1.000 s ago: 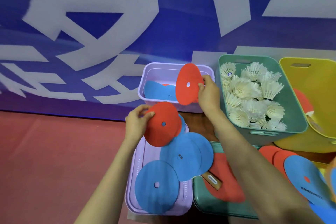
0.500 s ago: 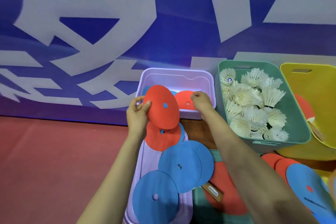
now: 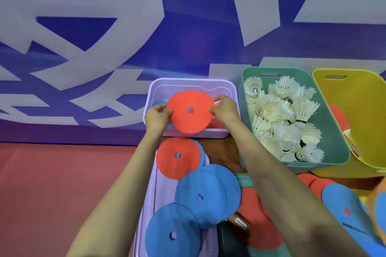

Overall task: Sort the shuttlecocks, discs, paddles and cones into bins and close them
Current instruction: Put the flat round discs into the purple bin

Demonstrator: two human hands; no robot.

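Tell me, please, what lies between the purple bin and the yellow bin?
In the head view, the green bin, filled with white shuttlecocks, stands between the purple bin and the yellow bin.

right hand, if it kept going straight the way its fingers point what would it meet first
The right hand points leftward across the purple bin, pinching the red disc at its edge. Going straight on, it would probably slide over that disc first and then reach the left hand on the opposite edge; depth is unclear.
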